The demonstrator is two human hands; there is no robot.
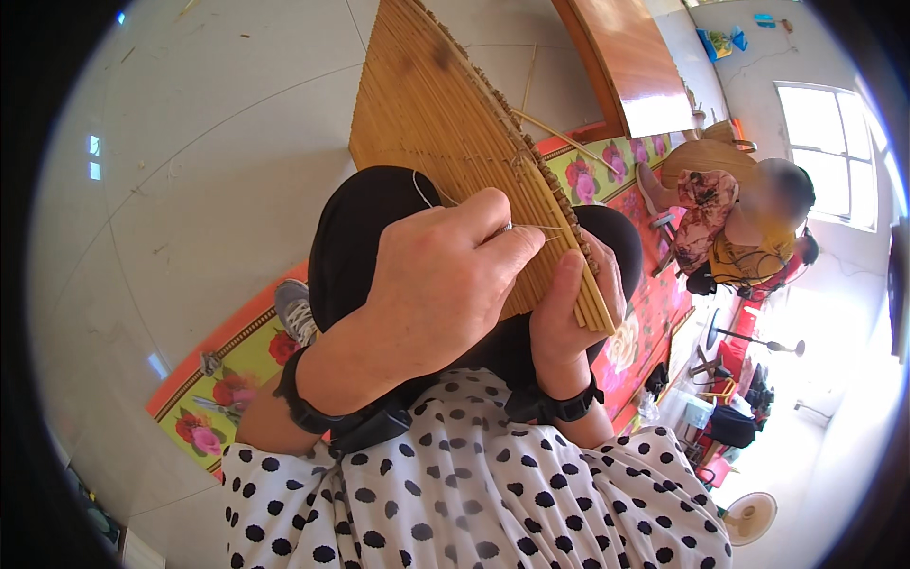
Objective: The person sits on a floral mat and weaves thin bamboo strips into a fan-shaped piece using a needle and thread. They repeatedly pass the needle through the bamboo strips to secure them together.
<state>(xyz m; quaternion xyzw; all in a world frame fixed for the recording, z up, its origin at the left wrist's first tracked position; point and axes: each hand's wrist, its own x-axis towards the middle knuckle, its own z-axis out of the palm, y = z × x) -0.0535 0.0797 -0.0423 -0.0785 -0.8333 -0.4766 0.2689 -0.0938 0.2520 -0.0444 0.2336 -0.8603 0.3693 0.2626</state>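
Note:
A long mat of thin tan sticks (436,104), bound with thread and edged with a rough brown strip, rests across my dark-clad knees. My left hand (445,275) is closed in a pinch on a pale thread (550,228) at the mat's right edge; a small shiny piece between its fingertips is too small to make out. Just to the right, my right hand (583,303) grips that edge near the bottom end, thumb on the sticks and fingers round the far side.
A flowered floor mat (213,417) lies under me on the tiles. A wooden panel (626,66) and loose sticks (559,133) are ahead. At right a seated person (730,218) is by a window (825,142), with fans (749,517) and piled items (730,417) nearby.

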